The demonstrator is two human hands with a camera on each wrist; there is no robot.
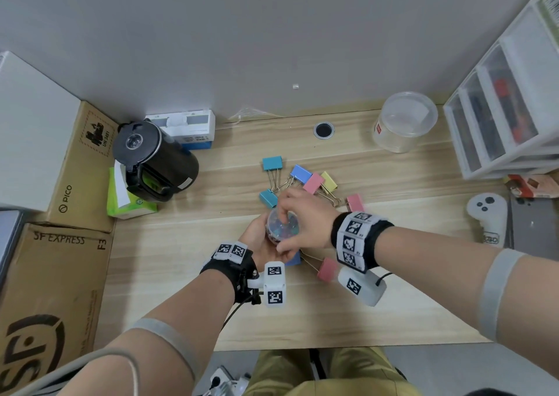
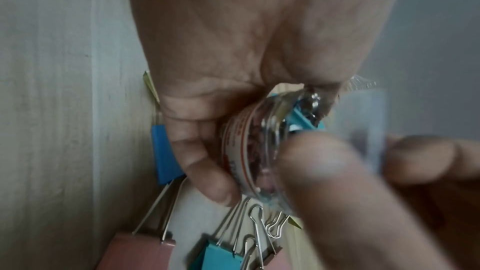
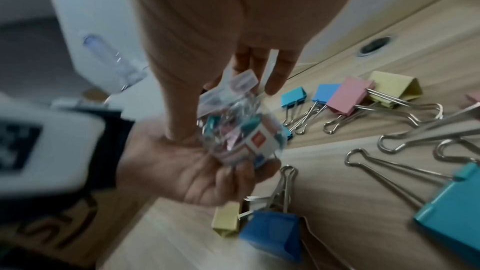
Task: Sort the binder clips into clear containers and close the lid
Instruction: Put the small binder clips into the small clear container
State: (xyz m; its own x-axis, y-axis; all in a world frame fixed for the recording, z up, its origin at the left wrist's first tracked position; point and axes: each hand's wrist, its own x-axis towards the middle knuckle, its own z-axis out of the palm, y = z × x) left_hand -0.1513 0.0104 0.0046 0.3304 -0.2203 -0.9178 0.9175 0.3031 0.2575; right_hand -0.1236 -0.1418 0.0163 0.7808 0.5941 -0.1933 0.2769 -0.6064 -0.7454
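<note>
My left hand (image 1: 263,241) cradles a small clear container (image 1: 276,232) packed with small coloured clips, its fingers curled round the labelled wall (image 2: 233,151). From above, my right hand (image 1: 286,230) pinches the clear lid (image 3: 242,83) at the container's top (image 3: 239,137); blur hides whether the lid is seated. Large binder clips lie loose on the wooden desk (image 1: 393,289): teal (image 1: 272,163), blue (image 1: 301,173), pink (image 1: 313,183), yellow (image 1: 329,180), another pink (image 1: 328,270) by my right wrist. A blue one (image 1: 293,261) is partly hidden under my hands.
A larger clear tub (image 1: 403,121) with its lid on stands at the back right, beside a white drawer unit (image 1: 508,108). A black kettle (image 1: 151,159) and cardboard boxes (image 1: 54,289) crowd the left. A white controller (image 1: 487,211) lies at the right edge.
</note>
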